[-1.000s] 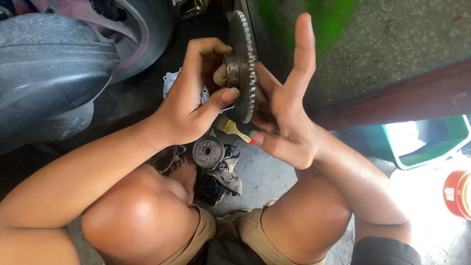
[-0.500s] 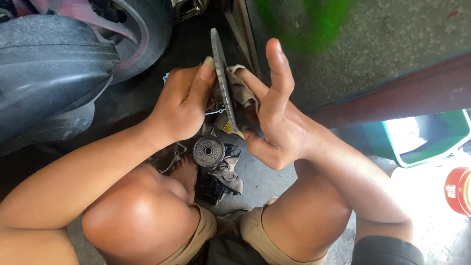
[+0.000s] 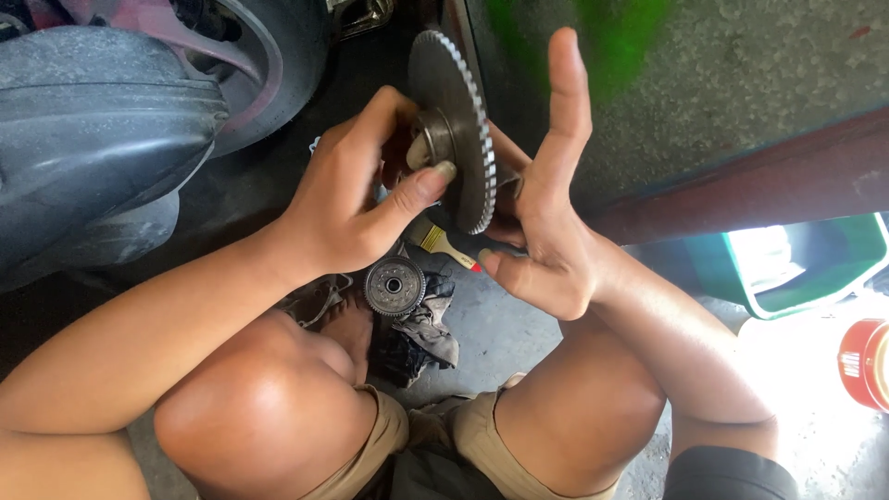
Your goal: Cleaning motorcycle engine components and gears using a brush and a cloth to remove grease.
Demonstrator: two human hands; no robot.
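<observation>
I hold a large dark toothed gear wheel (image 3: 456,102) upright between both hands. My left hand (image 3: 356,199) grips its central hub from the left, thumb pressed on the disc's face. My right hand (image 3: 546,222) supports the far side with the palm, its index finger stretched straight up. A smaller round bearing-like part (image 3: 394,286) lies on a dirty rag (image 3: 421,329) on the concrete between my knees. A small paintbrush (image 3: 443,243) with a wooden handle lies just under the gear.
A scooter's dark body panel (image 3: 88,139) and tyre (image 3: 278,65) fill the upper left. A grey wall with a red base (image 3: 769,176) runs along the right. A green tub (image 3: 796,268) and a red container (image 3: 866,363) stand at the right.
The gear was turned edge-on half a second ago and is now turned back, its flat face and teeth showing. My right index finger has straightened upward again.
</observation>
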